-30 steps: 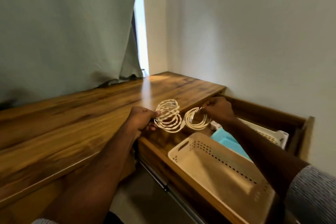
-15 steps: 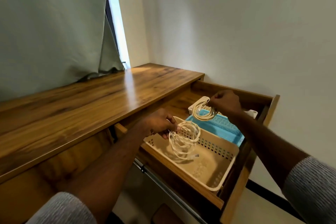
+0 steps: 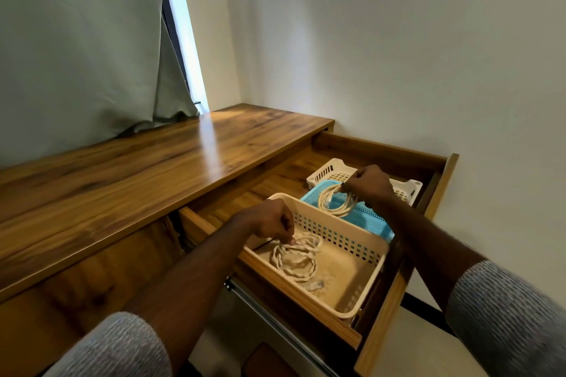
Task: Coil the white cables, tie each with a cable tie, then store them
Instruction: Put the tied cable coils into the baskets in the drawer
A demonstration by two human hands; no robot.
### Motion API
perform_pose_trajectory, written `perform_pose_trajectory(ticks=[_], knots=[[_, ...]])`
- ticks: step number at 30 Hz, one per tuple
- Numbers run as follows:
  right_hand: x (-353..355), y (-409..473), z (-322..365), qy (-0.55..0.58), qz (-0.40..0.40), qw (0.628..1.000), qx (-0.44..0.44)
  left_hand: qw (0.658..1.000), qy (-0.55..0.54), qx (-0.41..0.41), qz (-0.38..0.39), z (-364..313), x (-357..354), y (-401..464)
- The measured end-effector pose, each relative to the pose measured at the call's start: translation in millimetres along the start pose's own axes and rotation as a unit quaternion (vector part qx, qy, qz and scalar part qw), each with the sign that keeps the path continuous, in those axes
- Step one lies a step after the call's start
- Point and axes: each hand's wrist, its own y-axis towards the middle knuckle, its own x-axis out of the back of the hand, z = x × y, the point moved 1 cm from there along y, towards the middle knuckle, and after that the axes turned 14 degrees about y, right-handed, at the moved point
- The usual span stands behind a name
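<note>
Coiled cable [image 3: 295,257] in beige basket [image 3: 372,249], pinched by left hand [image 3: 269,219]; second coil [image 3: 337,200] over blue basket [image 3: 372,216], gripped by right hand [image 3: 369,184].

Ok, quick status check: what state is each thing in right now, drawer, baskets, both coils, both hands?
Drawer: pulled open.
Cream basket: in the drawer, nearest, holds one coil.
Braided coil: lying on the cream basket's floor.
Left hand: pinching the braided coil's top.
Blue basket: behind the cream one.
Smooth coil: hanging over the blue basket.
Right hand: gripping the smooth coil.
White basket: at the back; contents not visible.
</note>
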Motion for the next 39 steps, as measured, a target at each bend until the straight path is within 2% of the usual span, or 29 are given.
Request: perform_pose_trajectory(ticks=[5,11,15,19,22,25,30,36,39], knots=[[-1.1,6.6,-8.1,-0.026,0.008,0.999,-0.044,0.996,-0.030,-0.039,-0.080,5.3,19.9,-3.7],[-3.7,4.3,-12.8,-0.116,0.024,0.990,-0.080,0.984,-0.053,-0.035,-0.165,14.9,40.0,-11.8],[-4.4,2.9,-13.9,-0.196,0.049,0.976,-0.078,0.978,-0.070,-0.026,-0.193,15.8,42.3,-15.6],[-7.7,-5.2,-4.8,-0.262,0.002,0.965,-0.005,0.971,-0.098,-0.034,-0.215,23.2,47.4,-24.2],[-25.1,-14.9,20.4,-0.194,-0.019,0.977,0.089,0.952,-0.156,-0.006,-0.264,40.0,56.8,-41.6],[-64.8,-30.0,57.6,-0.121,0.035,0.974,0.186,0.933,-0.181,0.042,-0.308,64.8,70.4,-64.8],[-156.7,-58.9,130.1,-0.110,0.132,0.941,0.292,0.918,-0.171,0.112,-0.339,125.7,96.0,-124.8],[-282.1,-105.7,194.7,-0.067,0.224,0.914,0.331,0.886,-0.150,0.205,-0.389,216.5,105.3,-233.8],[-337.4,-141.2,224.8,-0.060,0.258,0.890,0.372,0.851,-0.165,0.263,-0.424,256.0,101.8,-294.0]])
